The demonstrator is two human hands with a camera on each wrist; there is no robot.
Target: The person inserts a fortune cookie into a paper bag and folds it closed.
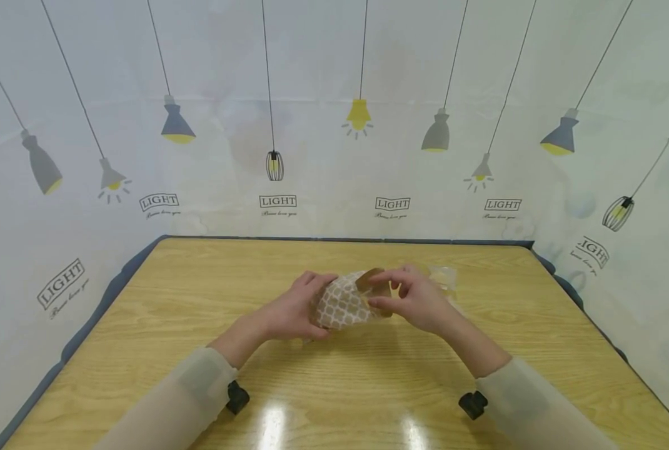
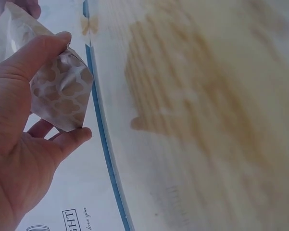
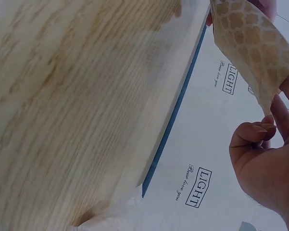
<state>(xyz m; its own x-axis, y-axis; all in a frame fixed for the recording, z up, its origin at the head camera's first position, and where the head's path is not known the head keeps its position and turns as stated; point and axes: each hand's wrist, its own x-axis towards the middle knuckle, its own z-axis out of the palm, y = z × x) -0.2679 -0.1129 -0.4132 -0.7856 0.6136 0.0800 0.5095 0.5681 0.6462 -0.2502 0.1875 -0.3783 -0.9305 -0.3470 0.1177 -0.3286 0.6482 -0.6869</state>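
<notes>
Bag (image 1: 342, 303) lies between the hands. Left hand (image 1: 295, 309) grips its left end; right hand (image 1: 421, 301) pinches its right end. Surface (image 1: 357, 387): far edge beyond bag, clear film (image 1: 446, 276) far-right, open room near and left.

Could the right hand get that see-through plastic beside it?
Probably yes: the see-through plastic lies close by the right hand, nothing visibly between them, though the hand would likely have to release the patterned bag first.
</notes>
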